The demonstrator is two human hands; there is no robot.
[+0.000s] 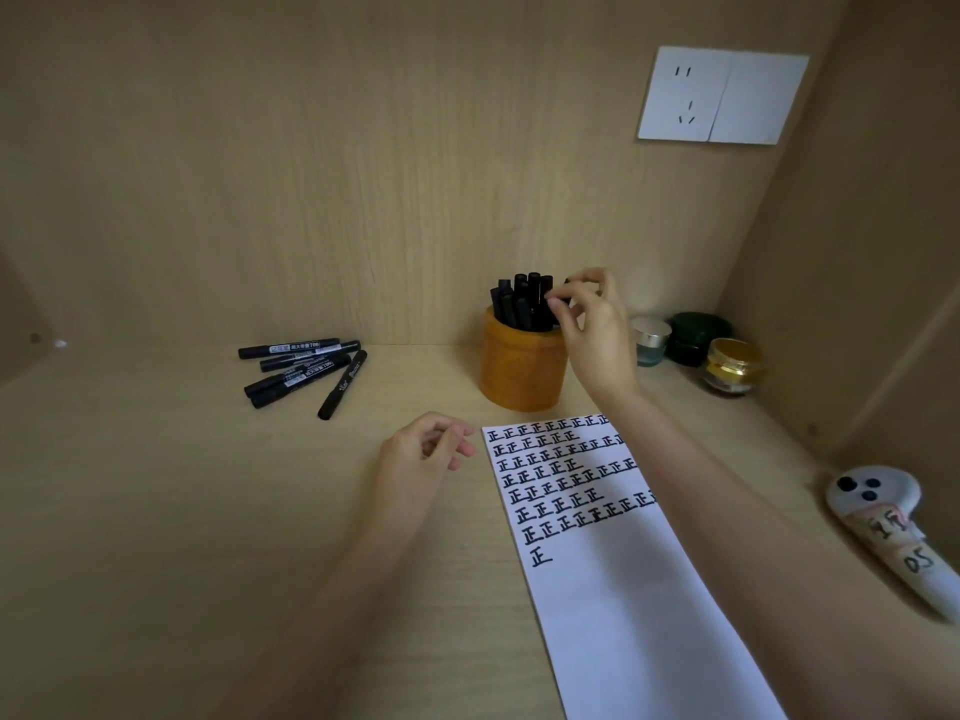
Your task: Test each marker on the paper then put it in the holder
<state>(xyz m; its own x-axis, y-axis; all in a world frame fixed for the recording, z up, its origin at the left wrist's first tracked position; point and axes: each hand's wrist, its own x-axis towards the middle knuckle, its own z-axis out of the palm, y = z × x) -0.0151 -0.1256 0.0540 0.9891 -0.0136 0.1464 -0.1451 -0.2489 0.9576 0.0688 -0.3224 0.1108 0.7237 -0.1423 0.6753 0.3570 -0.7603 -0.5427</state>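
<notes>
An orange wooden holder (522,371) stands at the back of the desk with several black markers (519,301) upright in it. My right hand (592,324) is at the holder's right rim, fingers pinched on a black marker (558,306) that stands in or just above the holder. My left hand (426,454) hovers loosely curled, holding nothing, just left of the white paper (623,589). The paper carries rows of black test characters on its upper half. Several loose black markers (304,371) lie in a pile at the left.
Three small jars (691,345) stand at the back right corner. A white controller (883,517) with taped labels lies at the right edge. A white wall socket (722,96) is on the back panel. Wooden walls close the desk at the back and right.
</notes>
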